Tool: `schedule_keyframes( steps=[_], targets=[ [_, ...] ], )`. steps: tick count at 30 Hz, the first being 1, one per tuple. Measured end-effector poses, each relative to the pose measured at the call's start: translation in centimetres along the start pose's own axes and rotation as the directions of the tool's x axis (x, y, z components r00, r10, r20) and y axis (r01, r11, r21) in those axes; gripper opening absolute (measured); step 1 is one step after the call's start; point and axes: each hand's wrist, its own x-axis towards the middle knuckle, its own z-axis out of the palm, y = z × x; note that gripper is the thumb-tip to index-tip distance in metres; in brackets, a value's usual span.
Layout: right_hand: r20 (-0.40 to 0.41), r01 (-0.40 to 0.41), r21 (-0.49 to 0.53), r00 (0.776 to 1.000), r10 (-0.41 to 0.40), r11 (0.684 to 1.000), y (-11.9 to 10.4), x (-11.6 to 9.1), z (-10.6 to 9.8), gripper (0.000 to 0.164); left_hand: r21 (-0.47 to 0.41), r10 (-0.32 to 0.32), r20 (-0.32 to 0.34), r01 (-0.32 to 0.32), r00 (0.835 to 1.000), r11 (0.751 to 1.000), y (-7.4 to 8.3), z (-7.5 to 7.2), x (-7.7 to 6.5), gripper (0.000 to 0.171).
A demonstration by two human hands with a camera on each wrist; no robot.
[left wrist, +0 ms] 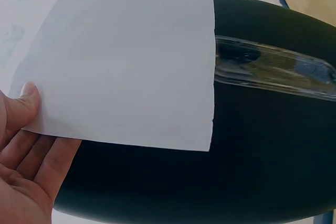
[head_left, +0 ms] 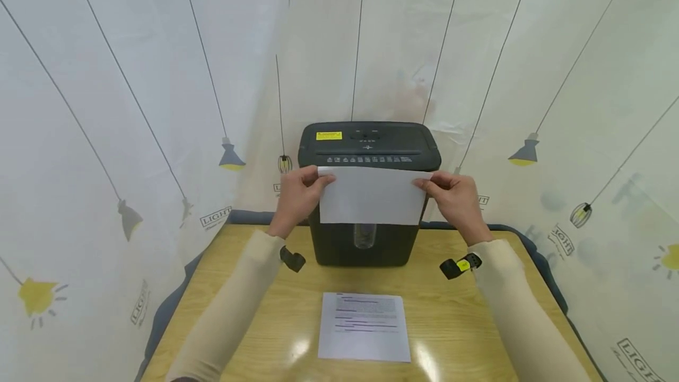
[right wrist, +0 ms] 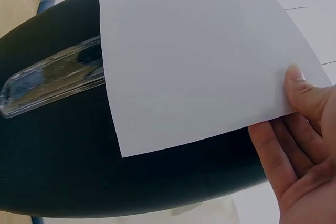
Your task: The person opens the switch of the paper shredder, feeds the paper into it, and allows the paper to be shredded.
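A blank white sheet of paper (head_left: 371,196) is stretched between both hands in front of a black paper shredder (head_left: 366,140). My left hand (head_left: 299,196) pinches its upper left corner, thumb on the near face. At the upper right corner my right hand (head_left: 458,199) pinches it the same way. The sheet's upper edge lies near the front of the shredder's top in the head view. In the left wrist view the paper (left wrist: 126,66) has a slightly rough lower edge. Below it shows the shredder's clear window (head_left: 365,236). The paper hides part of the shredder's front.
Printed sheets (head_left: 363,329) with dark marked lines lie on the wooden table (head_left: 270,323) in front of the shredder. A yellow label (head_left: 329,135) is on the shredder's top. Behind stands a pale wall covering (head_left: 318,34) printed with hanging lamps.
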Motion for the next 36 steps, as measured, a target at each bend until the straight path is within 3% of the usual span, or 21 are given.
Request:
schedule_keyframes(
  steps=[10, 24, 36],
  targets=[
    [-0.021, 0.030, 0.020, 0.999, -0.030, 0.999, -2.5, 1.7, -1.1, 0.032, 0.015, 0.063, -0.023, -0.062, 0.998, 0.998, 1.5, -1.3, 2.5, 0.012],
    [-0.082, 0.075, 0.024, 0.994, -0.073, 0.997, -6.4, 4.8, -3.0, 0.031, 0.025, 0.064, -0.025, -0.064, 0.998, 0.998, 4.3, -2.8, 7.1, 0.015],
    [-0.059, 0.057, 0.081, 0.997, -0.052, 0.995, -8.2, 7.4, -4.8, 0.026, 0.027, 0.073, -0.017, -0.073, 0.997, 0.997, 6.3, -3.5, 10.5, 0.016]
  ],
)
